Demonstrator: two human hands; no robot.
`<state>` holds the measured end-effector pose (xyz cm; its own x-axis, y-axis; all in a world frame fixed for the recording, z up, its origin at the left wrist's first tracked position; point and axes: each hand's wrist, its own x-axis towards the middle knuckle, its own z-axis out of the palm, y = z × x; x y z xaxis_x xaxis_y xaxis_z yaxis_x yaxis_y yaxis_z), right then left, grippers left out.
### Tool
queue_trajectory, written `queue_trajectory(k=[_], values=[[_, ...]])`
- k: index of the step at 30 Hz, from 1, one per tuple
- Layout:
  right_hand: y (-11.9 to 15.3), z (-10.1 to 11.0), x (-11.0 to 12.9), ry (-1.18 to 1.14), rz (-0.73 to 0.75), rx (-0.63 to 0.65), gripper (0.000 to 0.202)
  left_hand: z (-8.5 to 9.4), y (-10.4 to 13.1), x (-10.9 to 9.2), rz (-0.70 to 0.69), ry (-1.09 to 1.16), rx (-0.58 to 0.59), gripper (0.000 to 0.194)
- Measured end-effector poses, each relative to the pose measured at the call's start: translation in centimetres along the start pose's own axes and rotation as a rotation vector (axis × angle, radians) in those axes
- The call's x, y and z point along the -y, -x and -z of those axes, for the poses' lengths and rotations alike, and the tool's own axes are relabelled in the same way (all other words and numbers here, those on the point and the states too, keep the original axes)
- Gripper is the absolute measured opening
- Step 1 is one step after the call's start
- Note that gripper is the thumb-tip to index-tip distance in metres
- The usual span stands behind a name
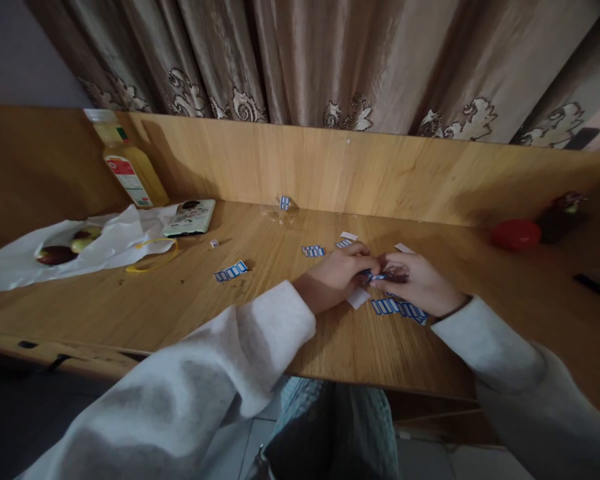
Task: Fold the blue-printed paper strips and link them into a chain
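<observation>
My left hand [337, 273] and my right hand [420, 283] meet above the wooden desk, both with fingers closed on a small blue-and-white piece [377, 277]. Beneath and beside my right hand lies a group of blue-bordered white labels [387, 306]. A blank white slip [359, 297] rests just under the hands. Beyond my left hand are more blue-bordered labels [313, 251] and another white slip [349, 236]. Farther left, a strip of similar labels [231, 271] lies on the desk.
At the left stand a bottle of yellow liquid [130, 170] and a white plastic bag [110, 250] with fruit, beside a patterned packet [191, 217]. A small blue-and-white piece [285, 202] is near the back board [300, 160]. A red round object [516, 235] sits right.
</observation>
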<state>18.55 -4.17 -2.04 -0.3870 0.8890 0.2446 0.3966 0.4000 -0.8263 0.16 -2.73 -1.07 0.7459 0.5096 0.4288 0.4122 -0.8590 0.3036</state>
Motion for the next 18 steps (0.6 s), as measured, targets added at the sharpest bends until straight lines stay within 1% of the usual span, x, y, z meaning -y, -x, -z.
queue_trajectory(k=[4,8,11,13,18], values=[[0.07,-0.14,-0.28,-0.045,-0.005,0.002,0.014,-0.12,-0.01,0.02,-0.013,0.013,0.0,0.019],[0.1,-0.16,-0.24,-0.044,-0.011,-0.028,0.016,-0.23,0.07,0.08,0.011,0.03,0.025,0.021],[0.29,0.1,-0.11,-0.056,-0.029,0.008,0.017,-0.36,0.11,0.24,0.012,0.054,0.023,0.024],[0.46,0.39,-0.18,-0.055,-0.037,0.028,0.017,-0.39,0.11,0.32,0.006,0.062,0.014,0.024],[0.59,0.74,-0.5,-0.045,-0.032,-0.001,0.011,-0.28,0.01,0.2,-0.015,0.042,0.024,0.025]])
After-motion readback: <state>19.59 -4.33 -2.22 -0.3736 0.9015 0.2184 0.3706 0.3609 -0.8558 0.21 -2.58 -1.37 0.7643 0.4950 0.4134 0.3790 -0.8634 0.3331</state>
